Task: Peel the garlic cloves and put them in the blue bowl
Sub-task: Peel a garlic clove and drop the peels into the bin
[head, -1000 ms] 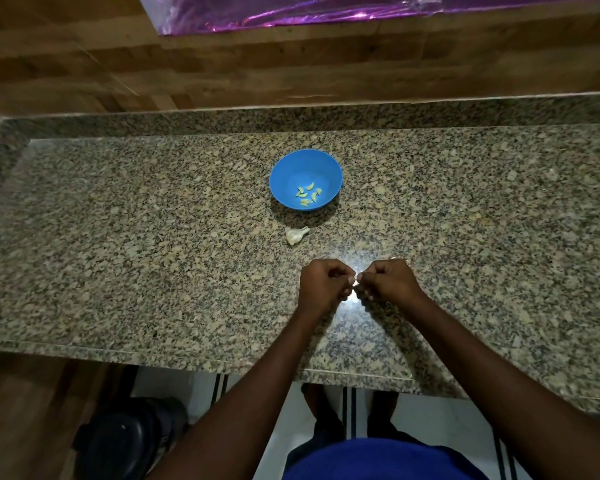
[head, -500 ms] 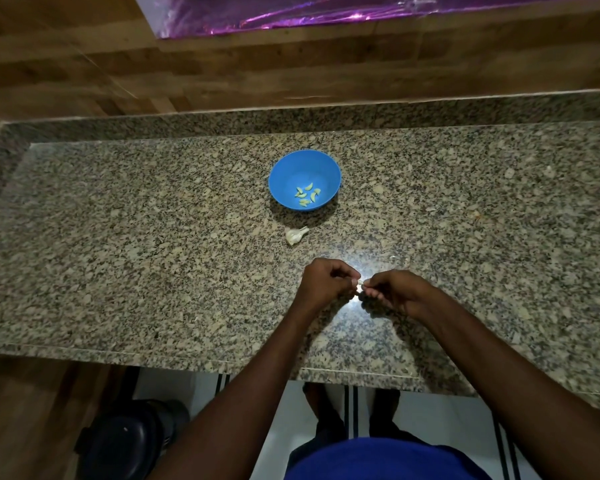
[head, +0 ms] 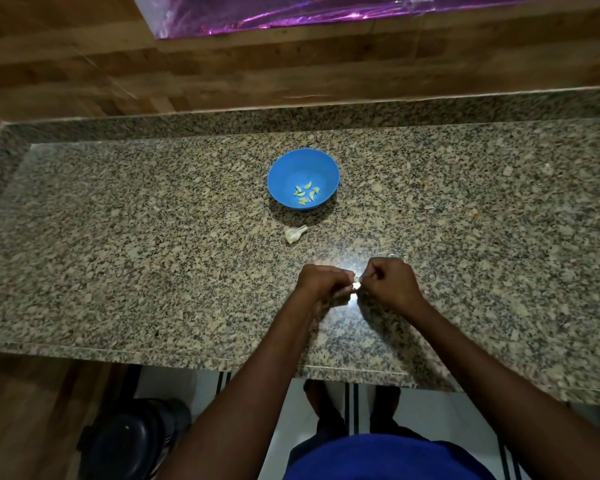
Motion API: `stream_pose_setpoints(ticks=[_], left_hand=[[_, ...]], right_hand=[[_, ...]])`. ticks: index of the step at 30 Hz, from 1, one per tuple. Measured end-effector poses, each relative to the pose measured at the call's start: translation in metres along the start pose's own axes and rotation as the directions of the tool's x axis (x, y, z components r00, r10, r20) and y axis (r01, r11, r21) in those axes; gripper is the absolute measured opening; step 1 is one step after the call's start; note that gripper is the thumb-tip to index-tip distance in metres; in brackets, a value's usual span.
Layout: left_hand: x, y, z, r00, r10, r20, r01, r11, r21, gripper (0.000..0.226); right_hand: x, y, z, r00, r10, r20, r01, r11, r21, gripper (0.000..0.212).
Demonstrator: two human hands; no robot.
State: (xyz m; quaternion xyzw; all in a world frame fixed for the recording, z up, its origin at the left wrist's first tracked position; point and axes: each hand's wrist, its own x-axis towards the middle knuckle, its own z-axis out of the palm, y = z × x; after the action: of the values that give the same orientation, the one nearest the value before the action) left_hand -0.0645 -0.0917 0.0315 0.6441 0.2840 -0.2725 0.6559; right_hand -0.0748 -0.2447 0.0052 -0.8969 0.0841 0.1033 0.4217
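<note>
Granite counter [head: 118, 271] around hands [head: 355, 284]

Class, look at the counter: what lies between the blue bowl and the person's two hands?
In the head view, a piece of unpeeled garlic lies on the counter between the blue bowl, left hand and right hand.

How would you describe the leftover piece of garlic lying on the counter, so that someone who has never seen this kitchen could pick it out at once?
Start at the granite countertop and find the blue bowl near its middle. Just in front of the bowl, toward the person, lies the garlic piece, apart from the bowl. It is the only pale, papery white lump lying loose on the stone, unlike the small peeled cloves inside the bowl.
</note>
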Motion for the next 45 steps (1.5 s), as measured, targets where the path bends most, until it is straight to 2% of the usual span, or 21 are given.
stream_pose_setpoints(ticks=[2,5,7,8,9,10,11,12,14,16,18,22,24,26,28,30,31,33,35,38,45], left_hand=[[0.002,0.002,0.002,0.999,-0.037,-0.020,0.037,0.999,0.014,0.013],[0.004,0.002,0.007,0.996,0.019,-0.090,-0.006,0.990,0.142,0.005],[0.008,0.000,0.006,0.996,0.019,-0.085,-0.010,0.994,0.105,0.006],[0.010,-0.002,0.004,0.998,0.024,-0.052,-0.021,0.998,0.065,0.008],[0.012,-0.004,0.002,0.999,0.054,0.001,-0.054,0.998,0.030,0.011],[0.013,-0.007,-0.001,0.993,0.104,0.051,-0.105,0.994,0.018,0.014],[0.013,-0.009,-0.003,0.983,0.166,0.081,-0.168,0.986,0.014,0.017],[0.012,-0.010,-0.004,0.969,0.228,0.091,-0.230,0.973,0.015,0.019],[0.011,-0.011,-0.004,0.946,0.309,0.094,-0.313,0.949,0.032,0.020],[0.013,-0.012,-0.004,0.936,0.334,0.109,-0.339,0.940,0.032,0.021],[0.016,-0.011,-0.005,0.941,0.318,0.116,-0.323,0.946,0.019,0.023],[0.021,-0.008,-0.007,0.944,0.306,0.122,-0.315,0.947,0.063,0.019],[0.025,-0.008,-0.008,0.941,0.311,0.133,-0.321,0.945,0.064,0.019],[0.027,-0.007,-0.008,0.938,0.313,0.151,-0.326,0.943,0.071,0.019],[0.028,-0.006,-0.008,0.934,0.310,0.179,-0.326,0.943,0.069,0.019],[0.030,-0.005,-0.008,0.930,0.302,0.210,-0.318,0.947,0.045,0.018],[0.031,-0.005,-0.008,0.932,0.291,0.217,-0.304,0.952,0.028,0.017],[0.035,-0.004,-0.008,0.943,0.259,0.209,-0.263,0.965,-0.007,0.016],[0.037,-0.002,-0.007,0.954,0.228,0.193,-0.223,0.974,-0.047,0.014],[0.042,0.001,-0.006,0.966,0.207,0.155,-0.199,0.978,-0.066,0.014],[0.064,0.006,-0.002,0.967,0.253,0.019,-0.253,0.967,0.039,0.009]], right_hand=[[-0.004,-0.002,0.005,0.990,-0.131,-0.060,0.118,0.974,-0.194,0.020],[-0.007,-0.003,0.013,0.978,-0.172,-0.121,0.137,0.956,-0.258,0.022],[-0.006,0.000,0.010,0.988,-0.092,-0.123,0.077,0.989,-0.126,0.020],[-0.003,0.000,0.007,0.994,0.031,-0.101,-0.027,0.999,0.048,0.020],[-0.001,-0.003,0.003,0.981,0.189,-0.031,-0.173,0.945,0.277,0.019],[0.001,-0.006,0.000,0.945,0.317,0.086,-0.317,0.816,0.484,0.014],[0.002,-0.009,-0.004,0.891,0.395,0.224,-0.445,0.663,0.602,0.013],[0.005,-0.010,-0.008,0.835,0.431,0.342,-0.546,0.564,0.620,0.014],[0.009,-0.010,-0.013,0.739,0.425,0.522,-0.673,0.478,0.564,0.020],[0.013,-0.007,-0.015,0.680,0.394,0.618,-0.733,0.385,0.561,0.022],[0.015,-0.003,-0.014,0.654,0.375,0.657,-0.757,0.332,0.564,0.020],[0.016,-0.003,-0.010,0.649,0.421,0.634,-0.761,0.346,0.549,0.019],[0.016,-0.005,-0.009,0.688,0.450,0.569,-0.725,0.395,0.565,0.018],[0.015,-0.005,-0.009,0.778,0.469,0.419,-0.628,0.549,0.551,0.020],[0.014,-0.006,-0.009,0.875,0.417,0.246,-0.484,0.741,0.466,0.025],[0.016,0.000,-0.008,0.961,0.265,0.084,-0.277,0.936,0.216,0.028],[0.017,0.003,-0.008,0.983,0.177,0.050,-0.180,0.981,0.074,0.028],[0.019,0.009,-0.007,0.996,0.076,0.052,-0.071,0.993,-0.096,0.026],[0.020,0.012,-0.007,0.997,0.056,0.050,-0.047,0.984,-0.173,0.023],[0.023,0.009,-0.011,0.998,0.017,0.063,-0.005,0.982,-0.189,0.024],[0.031,0.007,-0.013,0.998,0.014,0.061,0.000,0.975,-0.223,0.011]])
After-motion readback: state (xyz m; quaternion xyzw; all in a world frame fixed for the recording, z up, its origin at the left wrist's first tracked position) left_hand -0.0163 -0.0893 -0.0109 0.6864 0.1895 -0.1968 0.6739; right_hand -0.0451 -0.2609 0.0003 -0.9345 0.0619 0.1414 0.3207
